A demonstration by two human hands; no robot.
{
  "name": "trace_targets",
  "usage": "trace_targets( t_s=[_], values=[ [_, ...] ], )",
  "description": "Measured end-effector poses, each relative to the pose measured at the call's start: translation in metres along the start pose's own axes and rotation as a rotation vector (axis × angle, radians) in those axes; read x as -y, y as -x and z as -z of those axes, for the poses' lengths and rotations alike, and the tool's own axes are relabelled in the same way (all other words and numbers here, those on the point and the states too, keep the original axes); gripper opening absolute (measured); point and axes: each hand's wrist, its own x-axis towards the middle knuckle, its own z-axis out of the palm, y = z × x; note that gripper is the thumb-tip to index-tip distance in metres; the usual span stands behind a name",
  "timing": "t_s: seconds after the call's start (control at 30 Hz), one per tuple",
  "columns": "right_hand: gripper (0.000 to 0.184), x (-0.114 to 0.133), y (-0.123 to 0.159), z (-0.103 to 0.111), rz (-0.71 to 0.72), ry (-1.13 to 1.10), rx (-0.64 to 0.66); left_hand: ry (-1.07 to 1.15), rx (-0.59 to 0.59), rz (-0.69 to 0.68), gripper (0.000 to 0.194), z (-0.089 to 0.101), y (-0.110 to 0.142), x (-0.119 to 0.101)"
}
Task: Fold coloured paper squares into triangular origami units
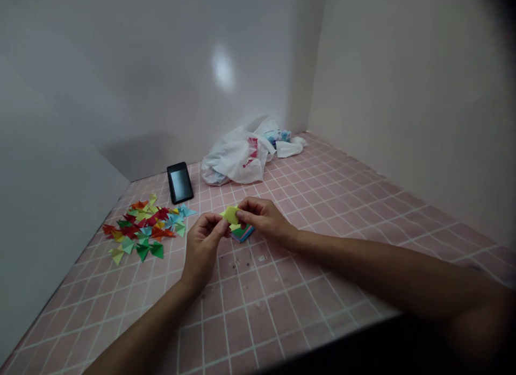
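Observation:
A small folded piece of yellow paper (231, 214) is held up between both hands, above the pink gridded surface. My left hand (205, 243) pinches its left edge between thumb and fingers. On the opposite edge, my right hand (268, 220) grips the same paper with thumb and fingertips. Just below and behind the paper lies a small stack of coloured paper squares (242, 234), green on top with blue and pink edges, partly hidden by the hands. To the left sits a heap of folded paper pieces (155, 220) in red, orange, yellow, green and light blue.
A black device with a dark screen (180, 182) leans near the back wall. Right of it, a crumpled white plastic bag (236, 157) lies beside a blue-patterned packet (278, 135) in the far corner. Pink tile-patterned covering (314, 278) spans the surface; plain walls enclose it.

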Motion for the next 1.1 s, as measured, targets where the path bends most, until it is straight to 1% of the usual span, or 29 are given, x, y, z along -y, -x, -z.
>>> trace_targets(
  t_s=[0.07, 0.23, 0.33, 0.47, 0.63, 0.8, 0.87, 1.0, 1.1],
  values=[
    [0.019, -0.0006, -0.0009, 0.0010, -0.001, -0.009, -0.031, -0.017, 0.007, 0.002, 0.015, 0.0004, 0.0000, 0.0009],
    [0.022, -0.0024, -0.0020, 0.0010, -0.009, -0.028, -0.044, 0.039, 0.012, 0.000, 0.017, 0.0020, -0.0009, 0.0031],
    [0.023, -0.0028, -0.0023, 0.0010, -0.003, -0.031, -0.054, 0.035, 0.007, -0.013, 0.017, 0.0028, -0.0009, 0.0023],
    [0.022, -0.0032, -0.0027, 0.0018, 0.017, -0.013, -0.053, -0.036, -0.006, -0.021, 0.015, 0.0022, -0.0011, -0.0001],
    [0.021, -0.0040, -0.0031, 0.0025, 0.008, 0.007, -0.057, -0.091, -0.027, -0.023, 0.014, 0.0004, -0.0020, -0.0032],
    [0.019, -0.0047, -0.0020, 0.0018, -0.019, -0.004, -0.015, -0.274, -0.073, -0.078, 0.012, 0.0010, -0.0030, -0.0065],
    [0.019, -0.0048, -0.0014, 0.0015, -0.019, 0.000, -0.010, -0.303, -0.067, -0.085, 0.012, 0.0020, -0.0032, -0.0061],
    [0.018, -0.0045, -0.0017, 0.0018, -0.009, 0.005, -0.046, -0.164, 0.002, -0.045, 0.016, 0.0045, -0.0032, -0.0022],
    [0.019, -0.0047, -0.0025, 0.0022, -0.011, -0.010, -0.050, -0.073, 0.004, -0.022, 0.023, 0.0058, -0.0033, -0.0002]
  ],
)
